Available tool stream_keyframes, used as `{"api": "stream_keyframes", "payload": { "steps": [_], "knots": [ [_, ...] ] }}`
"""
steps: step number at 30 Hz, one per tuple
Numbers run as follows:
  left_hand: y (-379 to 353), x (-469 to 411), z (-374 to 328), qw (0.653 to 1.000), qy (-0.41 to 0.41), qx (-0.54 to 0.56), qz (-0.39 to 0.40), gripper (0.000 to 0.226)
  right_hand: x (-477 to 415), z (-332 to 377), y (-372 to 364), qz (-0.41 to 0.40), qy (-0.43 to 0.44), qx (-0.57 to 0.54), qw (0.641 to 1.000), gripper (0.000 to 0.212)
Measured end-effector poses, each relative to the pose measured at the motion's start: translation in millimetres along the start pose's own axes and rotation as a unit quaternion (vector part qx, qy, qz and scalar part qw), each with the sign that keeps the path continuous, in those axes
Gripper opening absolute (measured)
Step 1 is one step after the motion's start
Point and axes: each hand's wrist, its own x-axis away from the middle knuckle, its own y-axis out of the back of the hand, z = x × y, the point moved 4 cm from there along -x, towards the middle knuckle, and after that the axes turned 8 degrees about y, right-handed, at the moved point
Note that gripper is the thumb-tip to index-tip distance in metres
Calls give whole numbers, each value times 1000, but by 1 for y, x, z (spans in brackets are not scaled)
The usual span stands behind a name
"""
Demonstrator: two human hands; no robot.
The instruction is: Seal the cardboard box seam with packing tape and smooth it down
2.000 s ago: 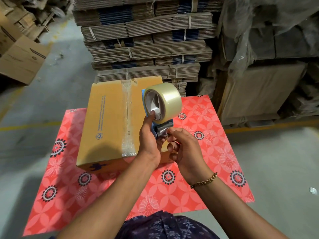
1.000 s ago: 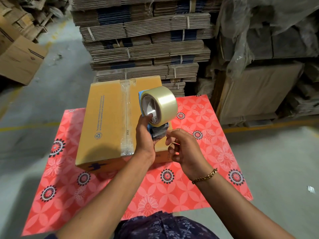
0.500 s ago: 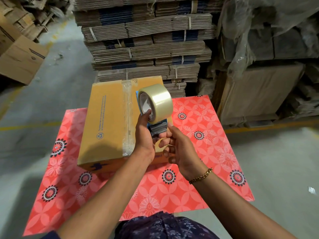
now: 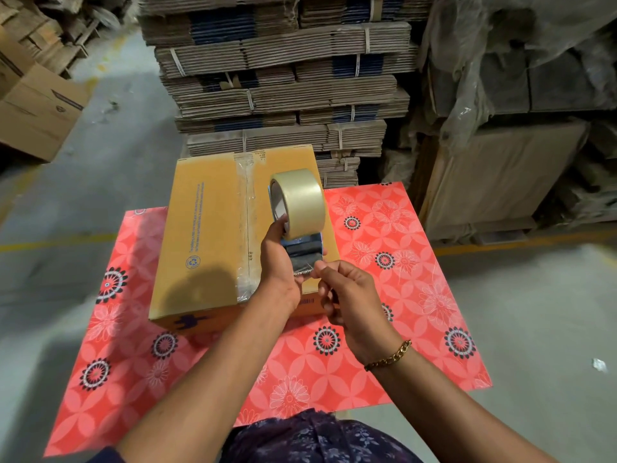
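A yellow-brown cardboard box [image 4: 207, 228] lies on a red flowered table [image 4: 384, 248]. Clear tape [image 4: 245, 225] runs along its middle seam from far edge to near edge. My left hand [image 4: 278, 265] holds a tape dispenser [image 4: 302, 248] above the box's right half; the dispenser carries a roll of clear packing tape [image 4: 300, 202]. My right hand [image 4: 347, 299] pinches the tape end at the dispenser's toothed blade, thumb and forefinger together. The right part of the box is hidden behind both hands.
Bundled flat cartons [image 4: 283, 78] are stacked high just beyond the table. Plastic-covered pallets [image 4: 517, 95] stand at the right, and loose boxes [image 4: 36, 105] at the far left on the grey floor [image 4: 110, 135]. A yellow floor line [image 4: 50, 243] runs left of the table.
The dispenser has tilted, so the roll's outer face now shows more. My right hand has moved from under the dispenser up to its blade and pinched the tape end.
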Motion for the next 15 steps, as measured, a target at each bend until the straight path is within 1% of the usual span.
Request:
{"api": "stream_keyframes", "payload": {
  "steps": [5,9,15],
  "knots": [
    [-3,0,11,1000,14,9,17,47,8,-7,10,-11,2,22,1000,27],
    [-3,-1,23,998,38,26,43,54,14,-18,14,-19,-7,23,1000,35],
    [10,-15,32,995,75,47,39,50,20,-32,19,-14,-29,55,998,36]
  ]
}}
